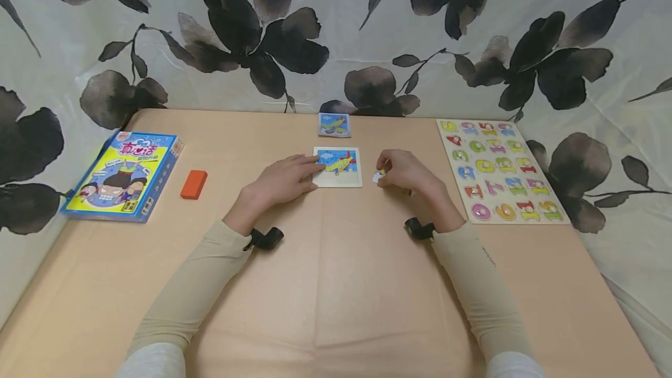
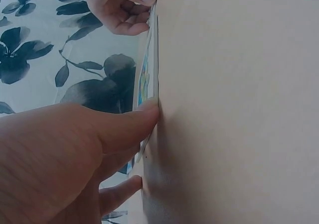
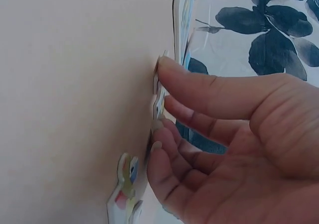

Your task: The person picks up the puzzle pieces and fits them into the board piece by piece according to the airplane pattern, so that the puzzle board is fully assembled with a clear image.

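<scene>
A tan table (image 1: 336, 284) carried everything. On its far left lay a blue and yellow box (image 1: 123, 175), with an orange block (image 1: 193, 184) near its right side. Far and central lay a white-framed plane puzzle (image 1: 341, 163); beyond it, near the far edge, a small blue card (image 1: 334, 125). Small pieces (image 3: 123, 189) lay right of the puzzle, and a colourful sheet (image 1: 502, 172) lay far right.
</scene>
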The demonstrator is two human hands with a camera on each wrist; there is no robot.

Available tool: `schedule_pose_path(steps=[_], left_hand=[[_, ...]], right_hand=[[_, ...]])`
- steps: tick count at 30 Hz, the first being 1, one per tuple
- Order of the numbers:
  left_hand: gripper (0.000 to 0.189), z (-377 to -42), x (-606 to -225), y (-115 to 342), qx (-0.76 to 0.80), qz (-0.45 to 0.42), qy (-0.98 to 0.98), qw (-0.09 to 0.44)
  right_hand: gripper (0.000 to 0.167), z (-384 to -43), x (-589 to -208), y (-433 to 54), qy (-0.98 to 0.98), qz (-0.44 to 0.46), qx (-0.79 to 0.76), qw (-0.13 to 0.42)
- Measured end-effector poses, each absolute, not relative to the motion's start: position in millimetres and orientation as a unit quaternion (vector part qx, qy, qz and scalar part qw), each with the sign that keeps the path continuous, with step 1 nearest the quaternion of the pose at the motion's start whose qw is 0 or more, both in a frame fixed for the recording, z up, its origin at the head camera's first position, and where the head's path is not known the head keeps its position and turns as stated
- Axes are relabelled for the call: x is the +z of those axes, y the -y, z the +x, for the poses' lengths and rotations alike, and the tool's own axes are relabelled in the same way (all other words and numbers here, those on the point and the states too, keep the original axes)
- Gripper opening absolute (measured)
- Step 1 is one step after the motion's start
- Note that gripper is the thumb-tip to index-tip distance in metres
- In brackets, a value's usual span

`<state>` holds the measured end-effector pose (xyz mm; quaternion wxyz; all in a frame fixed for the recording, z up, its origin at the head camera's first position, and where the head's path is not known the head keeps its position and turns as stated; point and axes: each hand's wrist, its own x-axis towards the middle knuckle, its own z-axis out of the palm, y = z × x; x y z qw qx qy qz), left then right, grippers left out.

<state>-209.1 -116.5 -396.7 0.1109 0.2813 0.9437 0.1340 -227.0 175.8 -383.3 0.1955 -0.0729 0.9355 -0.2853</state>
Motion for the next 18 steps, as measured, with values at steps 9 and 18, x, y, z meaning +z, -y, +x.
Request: schedule_pose_path(steps=[9,18], left_hand=[[0.055,-209.8,-397.0,115.6,0.132,0.285,-0.943,0.108],[0.055,-208.8,-396.3,115.5,0.135,0.281,-0.944,0.109]], right_hand=[[0.031,-227.9,-383.4,-180.7,-0.932,-0.062,-0.296,0.198],[0.026,-230.3,-386.0,-185.2,-0.927,-0.071,-0.308,0.201]])
